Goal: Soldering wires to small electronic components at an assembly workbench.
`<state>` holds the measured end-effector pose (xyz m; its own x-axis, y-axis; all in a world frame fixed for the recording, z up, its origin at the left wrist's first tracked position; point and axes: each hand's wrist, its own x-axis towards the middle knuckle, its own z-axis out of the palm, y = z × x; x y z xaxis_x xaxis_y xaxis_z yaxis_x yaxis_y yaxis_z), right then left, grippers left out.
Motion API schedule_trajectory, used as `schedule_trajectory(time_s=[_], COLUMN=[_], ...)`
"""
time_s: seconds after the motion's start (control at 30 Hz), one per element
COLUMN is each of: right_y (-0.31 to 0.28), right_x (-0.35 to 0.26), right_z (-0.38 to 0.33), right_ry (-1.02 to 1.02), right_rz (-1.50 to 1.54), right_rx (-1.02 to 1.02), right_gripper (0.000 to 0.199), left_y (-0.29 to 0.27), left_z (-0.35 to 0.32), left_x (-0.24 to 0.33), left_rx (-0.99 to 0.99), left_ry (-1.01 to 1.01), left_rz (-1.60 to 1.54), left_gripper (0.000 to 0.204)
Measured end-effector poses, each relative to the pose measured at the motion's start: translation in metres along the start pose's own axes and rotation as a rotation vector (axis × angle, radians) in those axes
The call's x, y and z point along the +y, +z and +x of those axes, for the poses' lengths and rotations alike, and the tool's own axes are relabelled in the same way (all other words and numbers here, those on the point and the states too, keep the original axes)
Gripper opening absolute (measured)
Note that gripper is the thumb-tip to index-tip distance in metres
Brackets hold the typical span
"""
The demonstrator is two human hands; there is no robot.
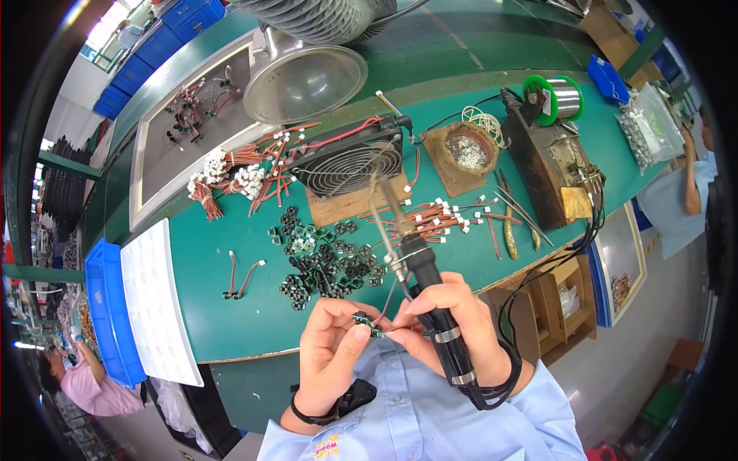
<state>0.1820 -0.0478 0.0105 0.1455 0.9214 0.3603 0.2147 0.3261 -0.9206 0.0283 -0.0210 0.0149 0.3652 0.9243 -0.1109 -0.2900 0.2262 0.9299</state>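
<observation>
While your left hand (330, 359) pinches a small green circuit board (367, 323) over the near edge of the workbench (223, 330), your right hand (465, 323) grips a soldering iron (419, 257) and holds, at its fingertips, a thin wire (401, 328) leading to the board. The iron's tip points toward the far edge, apart from the board. Heaped dark boards (330, 265) lie just inward of the near edge, with white-plugged leads (438, 219) to their right. The step appears to be wire placement for soldering; your next move probably calls for steadying wire against board and turning the tip toward the joint
</observation>
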Motion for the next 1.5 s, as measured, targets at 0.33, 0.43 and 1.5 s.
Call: schedule_trajectory(time_s=[0.33, 0.43, 1.5], right_y=[-0.026, -0.033, -0.036], right_x=[0.006, 0.014, 0.006], right_z=[-0.011, -0.036, -0.048], right_ry=[-0.186, -0.195, -0.216], right_rz=[-0.362, -0.325, -0.455], right_rx=[0.08, 0.128, -0.22], right_gripper=[0.051, 0.06, 0.043], left_y=[-0.015, -0.02, -0.021], left_z=[0.011, 0.014, 0.014], left_x=[-0.01, -0.014, -0.023], left_rx=[0.158, 0.191, 0.212], left_ry=[0.063, 0.064, 0.206], left_rz=[0.003, -0.035, 0.207], left_gripper=[0.008, 0.008, 0.011])
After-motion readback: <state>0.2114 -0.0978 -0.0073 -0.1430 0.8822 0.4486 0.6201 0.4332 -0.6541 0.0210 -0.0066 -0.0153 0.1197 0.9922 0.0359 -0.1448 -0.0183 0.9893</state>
